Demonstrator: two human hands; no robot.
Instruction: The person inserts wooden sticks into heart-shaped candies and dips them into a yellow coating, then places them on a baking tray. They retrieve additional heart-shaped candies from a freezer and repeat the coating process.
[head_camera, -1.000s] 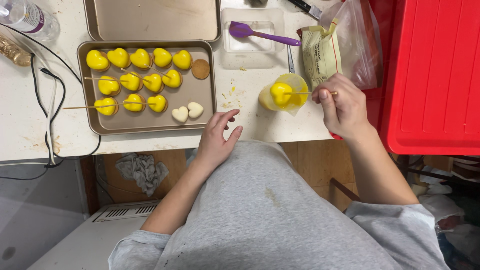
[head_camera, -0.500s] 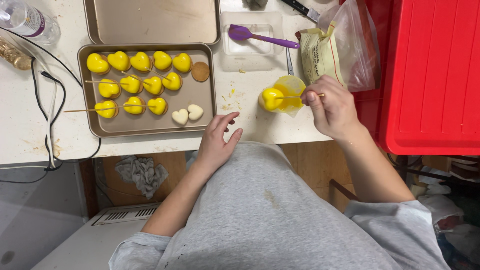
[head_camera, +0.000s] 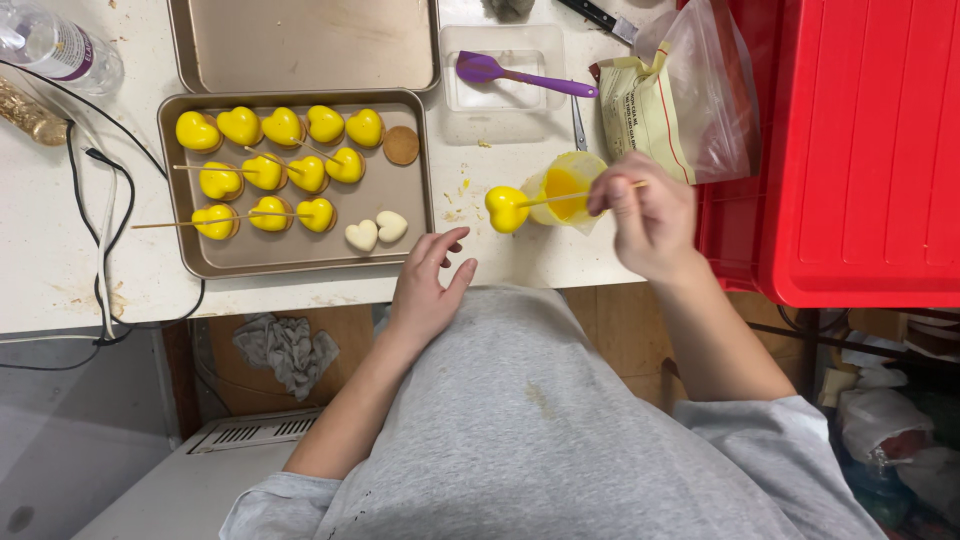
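Observation:
My right hand (head_camera: 645, 215) pinches a thin wooden skewer that carries a yellow-coated heart-shaped piece (head_camera: 506, 209), held just left of a small plastic cup of yellow coating (head_camera: 565, 187). My left hand (head_camera: 428, 285) rests with fingers apart on the table's front edge, holding nothing, just below the baking tray (head_camera: 417, 150). That tray holds several yellow hearts (head_camera: 283, 126), some on skewers, plus two white uncoated hearts (head_camera: 376, 231) and a round brown biscuit (head_camera: 402, 145).
A second empty tray (head_camera: 300, 45) lies behind the first. A purple spatula (head_camera: 510, 73) sits on a clear lid, beside a bag in clear plastic (head_camera: 680, 100). A red bin lid (head_camera: 850, 150) is at right; a bottle (head_camera: 55, 45) and cables (head_camera: 105, 230) at left.
My right hand has lifted the skewered yellow heart out of the cup and moved it left, clear of the cup's rim. My left hand stays put.

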